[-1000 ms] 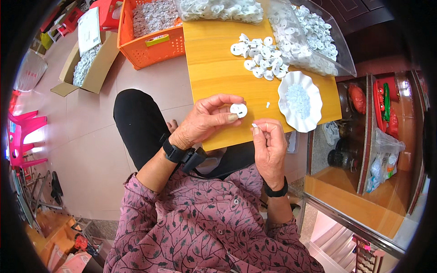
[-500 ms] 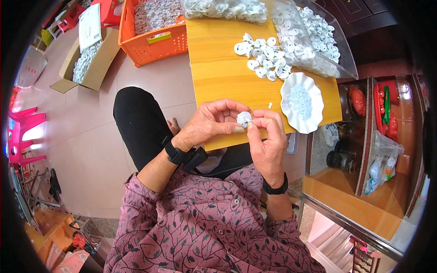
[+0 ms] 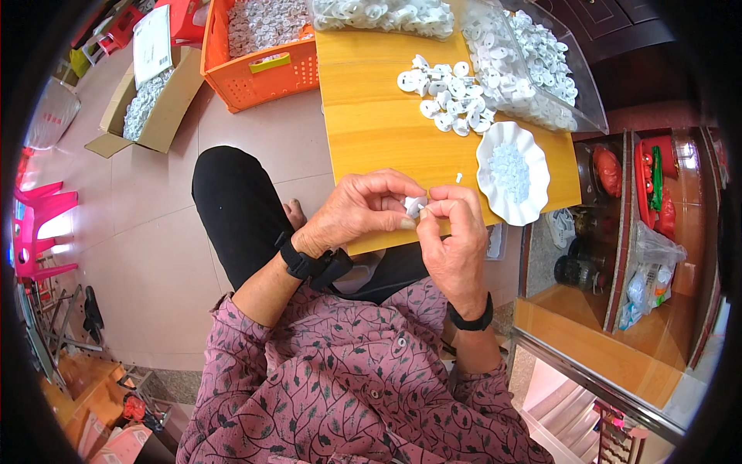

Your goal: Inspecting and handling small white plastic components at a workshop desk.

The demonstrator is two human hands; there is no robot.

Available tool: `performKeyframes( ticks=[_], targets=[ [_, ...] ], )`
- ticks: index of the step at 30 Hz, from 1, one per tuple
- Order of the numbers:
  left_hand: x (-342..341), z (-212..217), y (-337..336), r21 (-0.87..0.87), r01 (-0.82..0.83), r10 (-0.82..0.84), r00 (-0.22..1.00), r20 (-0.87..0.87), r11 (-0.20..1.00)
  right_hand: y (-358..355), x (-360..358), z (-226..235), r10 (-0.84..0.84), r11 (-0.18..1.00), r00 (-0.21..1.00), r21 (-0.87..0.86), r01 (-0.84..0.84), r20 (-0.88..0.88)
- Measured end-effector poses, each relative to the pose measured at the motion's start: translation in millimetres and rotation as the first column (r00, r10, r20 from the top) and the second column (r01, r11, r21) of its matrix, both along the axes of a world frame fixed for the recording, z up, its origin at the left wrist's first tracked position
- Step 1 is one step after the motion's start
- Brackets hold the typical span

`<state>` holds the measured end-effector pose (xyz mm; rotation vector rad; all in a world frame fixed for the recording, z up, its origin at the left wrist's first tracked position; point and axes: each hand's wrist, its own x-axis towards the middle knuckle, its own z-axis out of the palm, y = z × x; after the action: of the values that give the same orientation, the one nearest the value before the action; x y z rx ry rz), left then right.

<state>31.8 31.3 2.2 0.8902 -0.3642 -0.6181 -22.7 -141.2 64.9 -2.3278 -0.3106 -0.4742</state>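
Over the near edge of the yellow wooden table, my left hand (image 3: 367,203) pinches a small round white plastic part (image 3: 413,205), now turned partly on edge. My right hand (image 3: 454,240) meets it from the other side, thumb and forefinger closed at the part; whatever tiny piece they hold is mostly hidden. Just beyond my fingers lies one tiny white piece (image 3: 459,178) on the wood. A white scalloped dish (image 3: 539,185) to the right holds many small pale-blue pieces. Farther back is a loose heap of white plastic parts (image 3: 456,97).
Clear bags of white parts (image 3: 502,69) fill the table's back and right. An orange crate (image 3: 263,81) and a cardboard box (image 3: 166,124), both filled with parts, stand left of the table. Pink stools (image 3: 39,232) are far left; an open cabinet (image 3: 603,309) stands right.
Between my fingers the white part has turned from facing upward to partly edge-on. Both hands stay in nearly the same place.
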Motion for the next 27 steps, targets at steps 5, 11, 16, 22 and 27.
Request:
performKeyframes(
  ticks=[5, 11, 16, 22, 27],
  targets=[
    [0.7, 1.7, -0.5, 0.064, -0.014, 0.005, 0.989, 0.146, 0.998, -2.7, -0.6, 1.8, 0.019, 0.997, 1.0, -0.079, -0.018, 0.019],
    [-0.4, 6.1, -0.7, 0.164, -0.06, 0.015, 0.965, 0.26, 0.985, -2.9, -1.6, 4.3, 0.027, 0.988, 0.999, -0.15, -0.03, -0.025],
    [0.0, 6.9, -1.2, 0.189, -0.076, 0.016, 0.954, 0.298, 0.979, -2.4, -2.3, 4.4, 0.013, 0.993, 0.995, -0.117, -0.025, -0.094],
    [0.5, -1.4, -0.3, 0.084, -0.034, 0.019, 0.986, 0.167, 0.996, -7.6, -3.1, 5.5, 0.068, 0.989, 0.978, 0.143, -0.04, -0.2],
    [-0.2, -0.8, -0.3, 0.005, -0.007, 0.007, 1.0, 0.0, 1.0, -5.8, -5.4, 7.3, 0.057, 0.985, 0.976, 0.169, -0.021, -0.21]
  ],
)
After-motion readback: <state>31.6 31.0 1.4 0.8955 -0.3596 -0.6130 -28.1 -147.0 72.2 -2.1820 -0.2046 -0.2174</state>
